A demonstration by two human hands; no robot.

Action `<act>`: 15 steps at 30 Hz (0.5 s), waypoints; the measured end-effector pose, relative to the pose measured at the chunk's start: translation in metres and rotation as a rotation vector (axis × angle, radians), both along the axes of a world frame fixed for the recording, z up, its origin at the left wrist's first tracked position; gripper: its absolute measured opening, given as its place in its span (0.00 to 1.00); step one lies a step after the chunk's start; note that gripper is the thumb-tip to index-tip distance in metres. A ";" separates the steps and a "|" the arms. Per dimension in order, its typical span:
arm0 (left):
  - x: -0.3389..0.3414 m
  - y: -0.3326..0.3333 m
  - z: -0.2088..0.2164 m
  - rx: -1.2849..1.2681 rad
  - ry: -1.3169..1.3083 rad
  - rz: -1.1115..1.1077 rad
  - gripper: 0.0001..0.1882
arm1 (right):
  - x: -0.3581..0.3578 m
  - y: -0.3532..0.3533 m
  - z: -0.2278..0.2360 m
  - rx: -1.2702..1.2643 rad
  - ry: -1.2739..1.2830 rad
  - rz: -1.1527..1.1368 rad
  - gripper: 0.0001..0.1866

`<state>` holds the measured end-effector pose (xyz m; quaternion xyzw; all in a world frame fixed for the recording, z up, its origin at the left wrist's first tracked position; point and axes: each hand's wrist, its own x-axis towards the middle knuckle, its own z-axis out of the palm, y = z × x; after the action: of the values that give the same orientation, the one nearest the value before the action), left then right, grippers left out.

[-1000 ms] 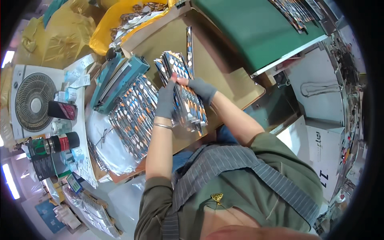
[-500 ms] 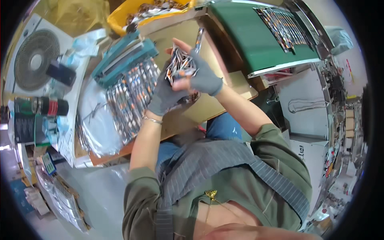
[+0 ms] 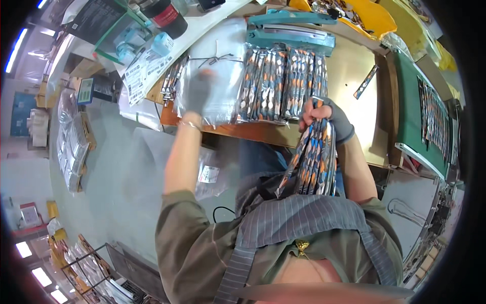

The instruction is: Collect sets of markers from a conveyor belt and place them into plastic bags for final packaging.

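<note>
My right hand [image 3: 331,117], in a grey fingerless glove, is closed around a bundle of narrow stick packets [image 3: 315,157] with a dark, orange and white pattern. The bundle hangs down over my lap, in front of the table edge. My left hand [image 3: 200,96], also gloved, reaches over a stack of clear plastic bags [image 3: 226,93]; motion smears its fingers. Beside that stack lie several clear bags filled with the same packets [image 3: 273,83]. A single stick packet [image 3: 366,82] rests apart on the tabletop to the right.
Behind the filled bags stands a teal bag sealer [image 3: 291,38]. At the right, a green conveyor belt [image 3: 410,119] carries a row of packets. A yellow bin [image 3: 377,20] is at the back. A dark cup [image 3: 164,17] stands on the white side table [image 3: 200,28].
My view has turned left. My hands, earlier together around the packets, have parted: the right keeps the bundle and lowers it toward my lap, while the left has moved to the clear bags.
</note>
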<state>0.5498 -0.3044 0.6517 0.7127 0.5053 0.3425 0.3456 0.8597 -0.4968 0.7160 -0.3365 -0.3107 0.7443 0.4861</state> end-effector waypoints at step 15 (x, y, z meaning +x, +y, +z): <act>-0.079 0.050 -0.008 0.327 1.145 0.397 0.14 | -0.012 0.009 -0.004 -0.051 -0.085 -0.038 0.15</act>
<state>0.4709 -0.2549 0.6435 0.7193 0.6741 0.0372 -0.1636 0.8481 -0.4874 0.7125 -0.3859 -0.3054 0.7277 0.4778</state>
